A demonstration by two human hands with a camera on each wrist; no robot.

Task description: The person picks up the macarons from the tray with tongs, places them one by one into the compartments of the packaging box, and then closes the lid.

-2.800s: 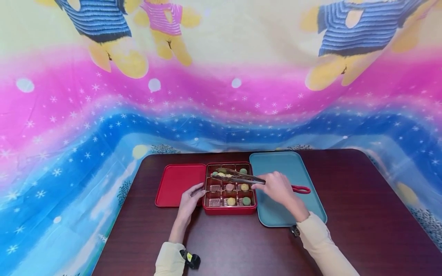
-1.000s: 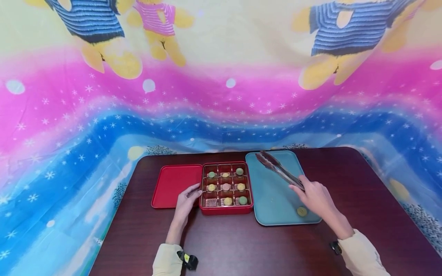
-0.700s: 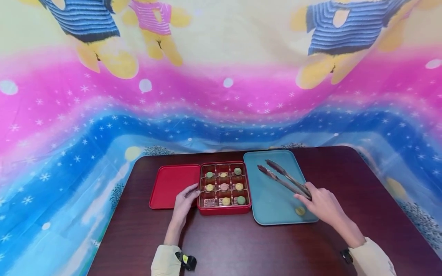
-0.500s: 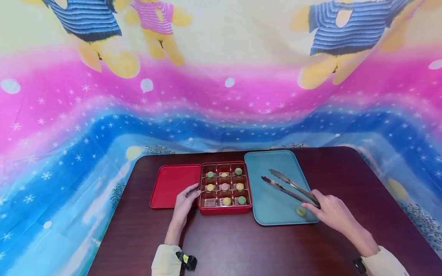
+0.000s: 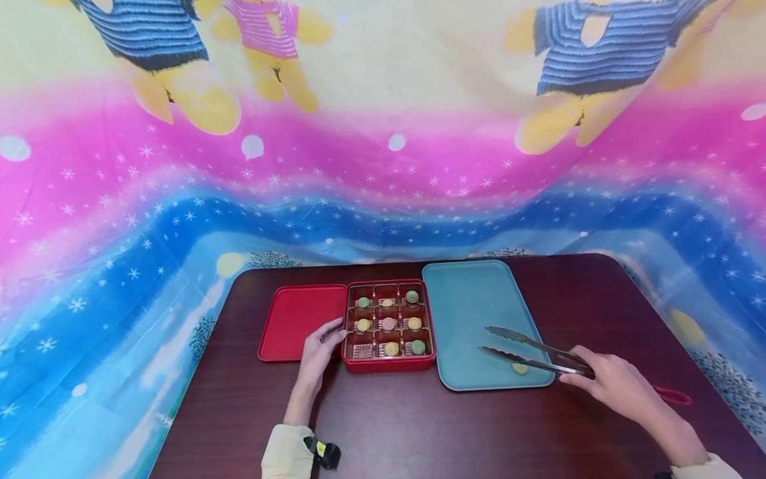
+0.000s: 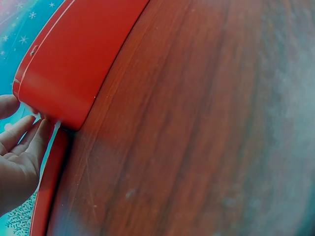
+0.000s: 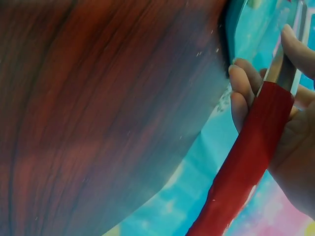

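My left hand [image 5: 315, 359] rests its fingertips and thumb against the left side of a red box [image 5: 389, 366]. Brown dividers split the box into compartments, and most hold one small round cookie in green, yellow or pink, such as the pink cookie [image 5: 388, 324]. The front-left compartment shows only its ridged liner. My right hand [image 5: 616, 386] grips metal tongs [image 5: 550, 366], whose red handle [image 7: 246, 157] fills the right wrist view. The tongs stand spread over the teal tray [image 5: 473, 299], nothing between their tips. A yellowish-green cookie [image 5: 519, 368] lies on the tray, partly behind one tong arm.
A flat red lid [image 5: 302, 319] lies left of the box, partly behind my left hand. Box and tray stand side by side on the dark wood table [image 5: 383, 426]. A patterned cloth [image 5: 383, 166] hangs behind the table.
The tongs have gone from over the box to the tray's front right, spreading apart. A yellow cookie now sits in the box's middle-left compartment. My left hand stays at the box.
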